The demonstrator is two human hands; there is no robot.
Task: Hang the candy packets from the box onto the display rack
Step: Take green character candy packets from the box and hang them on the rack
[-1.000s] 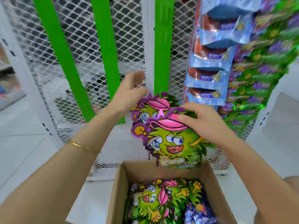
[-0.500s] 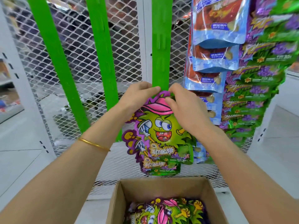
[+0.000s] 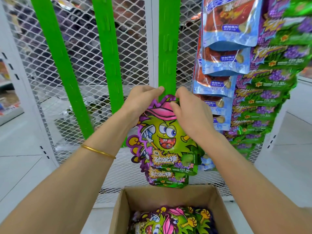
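**Packet held at the green strip**

Left hand (image 3: 140, 102) and right hand (image 3: 187, 112): my fingers (image 3: 152, 91) are curled narrow, pinching the top of a candy packet (image 3: 162, 137) at the foot of the middle green strip (image 3: 168, 48). A second packet (image 3: 168, 179) lies just behind it. The box (image 3: 128, 208) sits below the strip.

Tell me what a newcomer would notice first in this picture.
The loud green cartoon candy packet at centre draws the eye. Its top is pinched by the left hand and right hand against a bright green strip on the white mesh rack. To the right hang columns of blue packets and purple-green packets, and below sits an open cardboard box holding further packets.
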